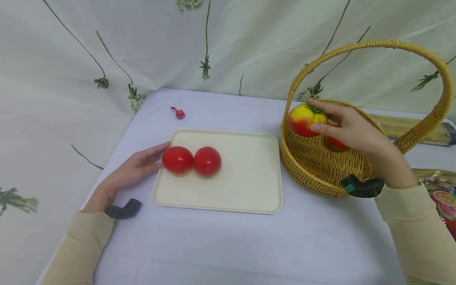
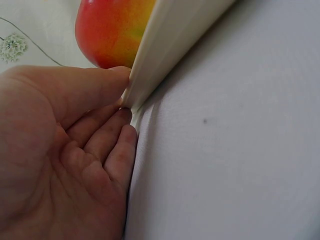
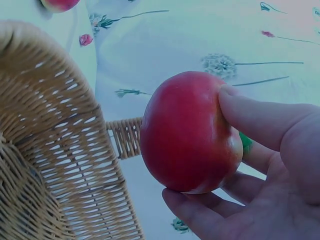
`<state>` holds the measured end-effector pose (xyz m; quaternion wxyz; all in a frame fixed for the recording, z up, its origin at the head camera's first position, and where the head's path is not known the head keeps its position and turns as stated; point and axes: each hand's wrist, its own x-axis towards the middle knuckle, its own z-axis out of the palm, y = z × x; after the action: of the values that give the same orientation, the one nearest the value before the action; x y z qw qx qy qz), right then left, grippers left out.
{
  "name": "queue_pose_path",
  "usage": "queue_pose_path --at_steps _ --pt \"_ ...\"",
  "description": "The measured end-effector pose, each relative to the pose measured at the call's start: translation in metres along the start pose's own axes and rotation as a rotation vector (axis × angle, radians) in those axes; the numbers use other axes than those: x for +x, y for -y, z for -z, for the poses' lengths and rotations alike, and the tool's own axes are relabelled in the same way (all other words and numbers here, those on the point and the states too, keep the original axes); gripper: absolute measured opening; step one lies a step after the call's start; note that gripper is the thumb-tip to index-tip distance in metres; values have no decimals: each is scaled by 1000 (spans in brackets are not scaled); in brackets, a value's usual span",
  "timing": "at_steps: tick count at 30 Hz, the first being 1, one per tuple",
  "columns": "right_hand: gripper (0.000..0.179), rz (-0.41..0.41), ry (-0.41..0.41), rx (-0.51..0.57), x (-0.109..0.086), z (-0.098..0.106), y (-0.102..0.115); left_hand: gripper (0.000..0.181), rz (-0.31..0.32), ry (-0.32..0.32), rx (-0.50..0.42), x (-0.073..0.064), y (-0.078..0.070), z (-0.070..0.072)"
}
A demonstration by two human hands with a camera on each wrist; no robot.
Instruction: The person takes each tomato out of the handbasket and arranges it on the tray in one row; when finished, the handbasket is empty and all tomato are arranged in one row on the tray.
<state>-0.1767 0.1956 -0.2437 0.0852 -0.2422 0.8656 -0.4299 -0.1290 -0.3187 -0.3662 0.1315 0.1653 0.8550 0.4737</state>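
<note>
My right hand (image 1: 352, 126) holds a red-and-yellow fruit (image 1: 306, 122) with green leaves on top, thumb on one side and fingers on the other. The fruit is over the left part of a wicker basket (image 1: 303, 176). Inside the basket is another red fruit (image 1: 335, 143), partly hidden by that hand. My left hand (image 1: 140, 164) lies at the left edge of a cream tray (image 1: 246, 174). Its thumb and fingertips touch the tray's rim (image 2: 145, 65), fingers extended. On the tray, two red fruits, an oval one (image 1: 177, 160) and a rounder one (image 1: 207, 161), sit side by side.
A red-wrapped lollipop (image 1: 179, 114) lies behind the tray. The basket's tall handle (image 1: 393, 44) arches above it. A long yellowish pack (image 1: 409, 124) and a colourful bag (image 1: 443, 194) lie to the right. Flower-printed cloth (image 1: 228, 43) hangs at the back.
</note>
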Motion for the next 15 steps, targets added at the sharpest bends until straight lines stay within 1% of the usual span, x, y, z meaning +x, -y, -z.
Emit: queue_pose_path --at_steps 5,12,15 --pt "58 13 -1 11 -1 -3 8 57 -20 11 -1 0 1 1" --pt "56 87 4 -24 1 -13 21 56 -7 5 -18 0 1 1" --pt "56 120 15 -22 4 -20 24 56 -12 10 -15 0 1 1"
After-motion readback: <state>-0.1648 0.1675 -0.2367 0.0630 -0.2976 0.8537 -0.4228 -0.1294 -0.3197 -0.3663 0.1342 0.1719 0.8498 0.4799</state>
